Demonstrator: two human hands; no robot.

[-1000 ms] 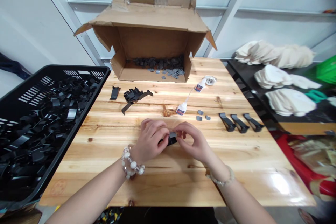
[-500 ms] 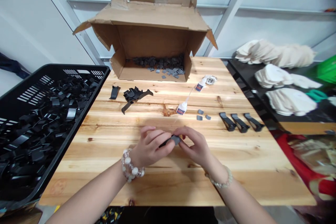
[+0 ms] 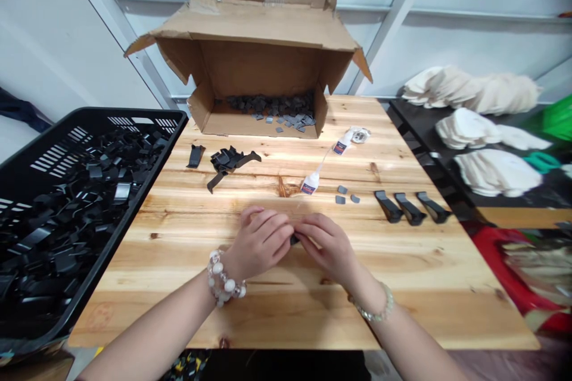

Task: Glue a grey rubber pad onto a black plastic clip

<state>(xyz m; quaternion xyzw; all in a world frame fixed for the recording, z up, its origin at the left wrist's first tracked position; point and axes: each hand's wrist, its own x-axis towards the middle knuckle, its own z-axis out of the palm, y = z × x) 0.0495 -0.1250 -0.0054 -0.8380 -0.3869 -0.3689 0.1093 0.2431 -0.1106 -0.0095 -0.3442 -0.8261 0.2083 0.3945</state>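
Observation:
My left hand (image 3: 263,239) and my right hand (image 3: 327,244) meet above the near middle of the table, both closed on a black plastic clip (image 3: 294,239). Most of the clip is hidden behind my fingers; only a dark bit shows between the fingertips. Just beyond my hands stands a small white glue bottle (image 3: 309,183) with a thin nozzle. To the right of it lie three small grey pads (image 3: 342,189). Farther right, three black clips (image 3: 388,207) rest in a row. A heap of black clips (image 3: 229,161) lies to the far left of my hands, beside a single clip (image 3: 195,156).
An open cardboard box (image 3: 259,126) holding many grey pads sits at the back. A second glue bottle (image 3: 341,144) stands near a roundish item (image 3: 360,135). On the left is a black crate (image 3: 172,152) full of black clips; white fabric stacks (image 3: 496,171) lie right.
My left fingers have curled further over the clip, and my right fingertips have drawn together on it. The grey face that showed before is now covered.

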